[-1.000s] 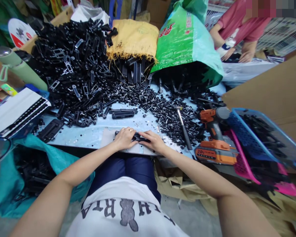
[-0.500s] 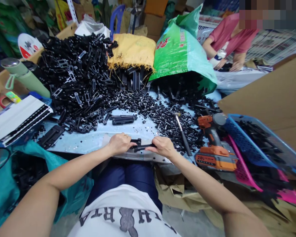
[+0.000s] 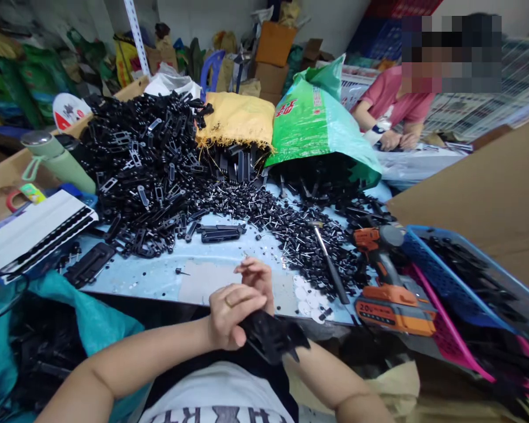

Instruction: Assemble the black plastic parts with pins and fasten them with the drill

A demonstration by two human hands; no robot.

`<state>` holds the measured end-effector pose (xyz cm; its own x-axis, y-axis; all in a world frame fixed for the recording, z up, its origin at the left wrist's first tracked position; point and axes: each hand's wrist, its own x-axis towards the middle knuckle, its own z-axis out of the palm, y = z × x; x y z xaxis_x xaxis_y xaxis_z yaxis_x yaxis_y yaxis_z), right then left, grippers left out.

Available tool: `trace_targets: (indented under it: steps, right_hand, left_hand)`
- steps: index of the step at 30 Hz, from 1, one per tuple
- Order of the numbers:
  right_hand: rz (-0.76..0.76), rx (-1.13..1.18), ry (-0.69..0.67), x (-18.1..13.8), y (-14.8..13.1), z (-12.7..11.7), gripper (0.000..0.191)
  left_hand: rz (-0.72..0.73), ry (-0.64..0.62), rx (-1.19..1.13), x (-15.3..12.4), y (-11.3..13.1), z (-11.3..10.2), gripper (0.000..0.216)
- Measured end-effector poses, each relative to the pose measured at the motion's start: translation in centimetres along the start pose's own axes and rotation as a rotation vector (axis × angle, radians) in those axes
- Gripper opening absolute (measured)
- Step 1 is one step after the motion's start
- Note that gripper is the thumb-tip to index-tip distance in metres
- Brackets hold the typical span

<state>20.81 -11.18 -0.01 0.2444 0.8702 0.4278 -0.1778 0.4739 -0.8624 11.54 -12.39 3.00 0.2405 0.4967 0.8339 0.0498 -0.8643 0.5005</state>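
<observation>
My left hand [image 3: 233,314], with a ring on one finger, is closed around the near end of a black plastic part [image 3: 271,338]. This part has a jagged, pronged far end and hangs over my lap, crossing in front of my right forearm. Just behind the left hand, at the table's front edge, is my right hand [image 3: 258,276], its fingers loosely bent and apart. Nothing shows between them, though its palm is partly hidden. Under and beside the hands lies a grey pad [image 3: 198,282] on the blue table, with a loose black-headed screw [image 3: 181,271] to its left.
Heaped black parts [image 3: 136,170] and black-headed screws [image 3: 264,205] cover the table's back. A hammer [image 3: 330,264] and an orange cordless drill [image 3: 392,288] lie right, beside a blue basket [image 3: 462,258]. A green sack [image 3: 308,123] stands behind; another person [image 3: 392,106] works beyond.
My hands came back toward my body and close together; before, they held a narrow black part between them over the pad. The left now grips a larger pronged part. The view tilted up.
</observation>
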Motion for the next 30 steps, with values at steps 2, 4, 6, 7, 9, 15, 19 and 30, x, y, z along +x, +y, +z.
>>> trace_targets:
  steps: [2, 4, 6, 7, 9, 15, 19, 30]
  right_hand:
    - [-0.047, -0.180, -0.022, 2.2, 2.7, -1.0, 0.033]
    - [-0.108, -0.469, -0.121, 5.6, 5.0, -3.1, 0.028]
    - [-0.128, -0.611, -0.111, 9.7, 6.5, -5.6, 0.024]
    - [-0.133, -0.686, -0.085, 11.7, 7.1, -6.8, 0.022]
    - [-0.131, -0.876, -0.084, 15.7, 7.8, -8.3, 0.021]
    - [-0.040, -1.344, -0.341, 23.9, 9.1, -6.7, 0.021]
    - [0.002, -1.413, -0.367, 26.9, 10.3, -2.6, 0.027]
    - [0.282, -1.463, -0.237, 31.1, 12.2, 1.9, 0.033]
  left_hand:
    - [0.106, -0.130, 0.232, -0.7, -2.8, 0.2, 0.071]
    - [0.145, -0.321, 0.497, -1.3, -6.4, -0.1, 0.080]
    - [0.116, -0.547, 0.684, -1.4, -10.0, -0.5, 0.080]
    - [0.110, -0.649, 0.744, -1.1, -11.7, -0.8, 0.078]
    - [0.112, -0.796, 0.821, -0.2, -14.4, -1.4, 0.070]
    - [-0.034, -0.836, 0.908, 2.7, -17.2, -2.5, 0.059]
    - [-0.085, -0.653, 0.888, 2.7, -15.5, -2.7, 0.053]
    - [-0.202, -0.377, 0.792, -2.6, -11.7, -11.0, 0.034]
